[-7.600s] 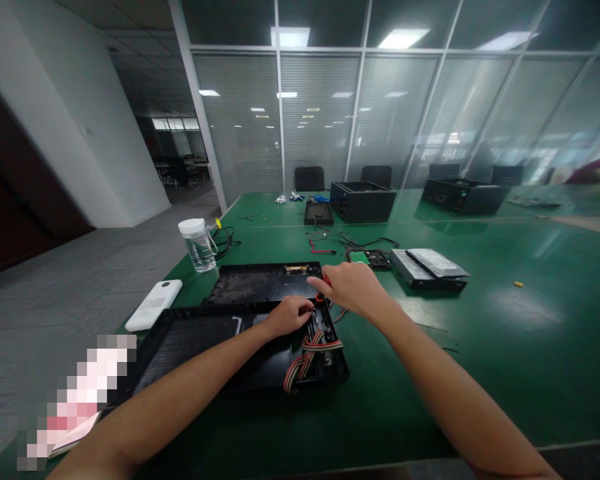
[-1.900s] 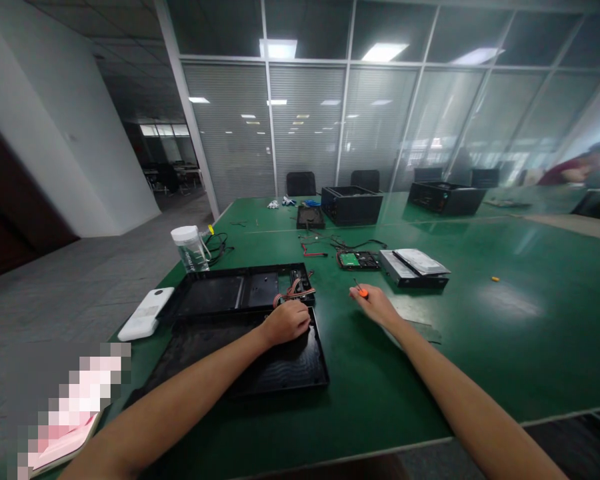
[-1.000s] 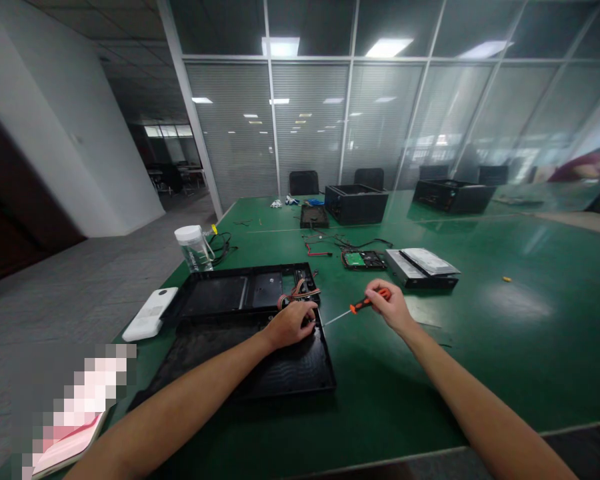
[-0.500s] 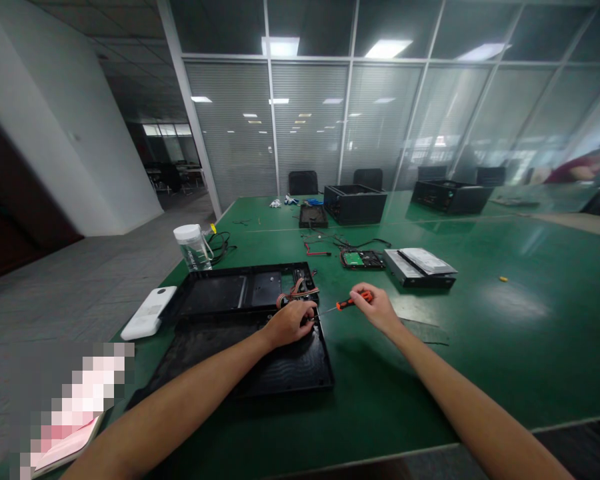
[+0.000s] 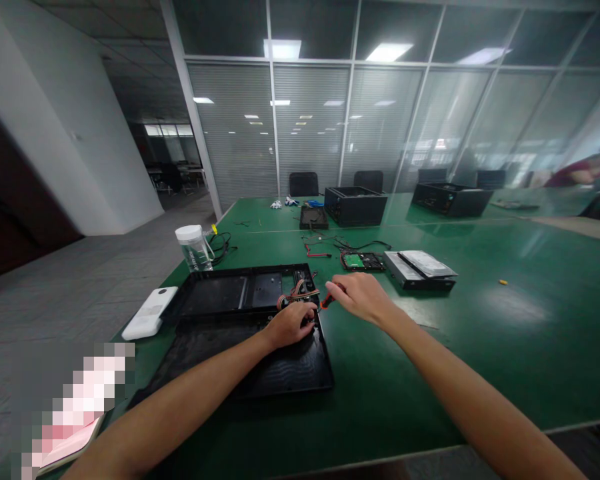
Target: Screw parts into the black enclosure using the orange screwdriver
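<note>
My right hand has swung in from the open counter since a moment ago, fingers wrapped around the orange-handled screwdriver, whose tip now seems to reach the cable bundle, though blur hides the contact. My left hand stays curled on the black case at its far edge, holding, I think, nothing loose.
</note>
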Demonstrator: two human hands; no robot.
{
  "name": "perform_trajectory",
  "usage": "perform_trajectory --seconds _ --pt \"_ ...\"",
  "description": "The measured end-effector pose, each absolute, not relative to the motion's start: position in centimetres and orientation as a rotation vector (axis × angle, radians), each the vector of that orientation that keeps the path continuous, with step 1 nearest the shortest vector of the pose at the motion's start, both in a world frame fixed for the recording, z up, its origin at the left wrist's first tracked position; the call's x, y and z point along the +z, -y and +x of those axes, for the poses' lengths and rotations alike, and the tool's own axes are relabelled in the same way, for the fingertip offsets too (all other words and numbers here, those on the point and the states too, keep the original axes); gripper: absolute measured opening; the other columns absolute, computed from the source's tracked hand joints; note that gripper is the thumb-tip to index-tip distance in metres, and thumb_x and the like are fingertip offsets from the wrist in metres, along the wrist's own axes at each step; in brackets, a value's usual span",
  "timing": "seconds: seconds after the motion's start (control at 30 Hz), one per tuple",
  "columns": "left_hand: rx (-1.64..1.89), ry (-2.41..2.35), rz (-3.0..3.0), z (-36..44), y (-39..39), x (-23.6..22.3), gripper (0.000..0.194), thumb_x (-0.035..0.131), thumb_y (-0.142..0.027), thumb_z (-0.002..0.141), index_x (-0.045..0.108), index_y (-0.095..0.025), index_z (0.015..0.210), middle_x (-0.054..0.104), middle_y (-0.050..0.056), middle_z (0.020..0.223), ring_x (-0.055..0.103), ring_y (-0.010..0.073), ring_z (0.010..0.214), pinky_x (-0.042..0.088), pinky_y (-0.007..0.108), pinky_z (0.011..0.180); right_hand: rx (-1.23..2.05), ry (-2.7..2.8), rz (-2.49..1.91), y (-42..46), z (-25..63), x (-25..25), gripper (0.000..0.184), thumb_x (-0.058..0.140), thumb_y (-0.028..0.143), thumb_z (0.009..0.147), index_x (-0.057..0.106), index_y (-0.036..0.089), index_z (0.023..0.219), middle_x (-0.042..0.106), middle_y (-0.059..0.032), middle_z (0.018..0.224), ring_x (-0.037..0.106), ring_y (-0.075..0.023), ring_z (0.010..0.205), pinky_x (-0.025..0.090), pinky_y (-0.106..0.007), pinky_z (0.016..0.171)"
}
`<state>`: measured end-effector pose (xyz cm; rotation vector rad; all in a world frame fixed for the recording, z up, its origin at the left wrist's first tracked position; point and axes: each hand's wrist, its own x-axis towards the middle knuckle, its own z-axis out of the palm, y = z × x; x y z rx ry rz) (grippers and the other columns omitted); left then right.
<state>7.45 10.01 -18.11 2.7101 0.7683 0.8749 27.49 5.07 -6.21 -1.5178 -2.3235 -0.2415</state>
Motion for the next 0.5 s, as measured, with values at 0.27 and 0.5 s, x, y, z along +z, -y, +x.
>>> perform_trajectory --seconds 0.27,0.5 --pt "0.849 -0.822 2.724 7.3 -10.1 -18.0 0.018 0.057 -0.022 0.077 0.049 -0.016 0.092 0.056 0.004 0.084 0.054 0.0179 0.082 0.045 0.031 0.079 -0.248 2.568 -1.466 -6.2 23.7 -3.1 0.040 0.019 0.041 0.095 0.052 0.021 0.106 0.066 -0.0066 0.087 0.061 -0.0178 0.081 0.034 -0.025 0.069" --pt "0.895 -0.773 2.684 7.4 -10.4 -18.5 0.042 0.058 -0.022 0.077 0.042 -0.016 0.116 0.059 0.006 0.095 0.056 0.0195 0.092 0.043 0.035 0.089 -0.333 2.448 -1.800 -5.9 24.3 -2.7 0.056 0.016 0.051 0.091 0.060 0.015 0.096 0.067 -0.0134 0.085 0.062 -0.0250 0.080 0.038 -0.032 0.069"
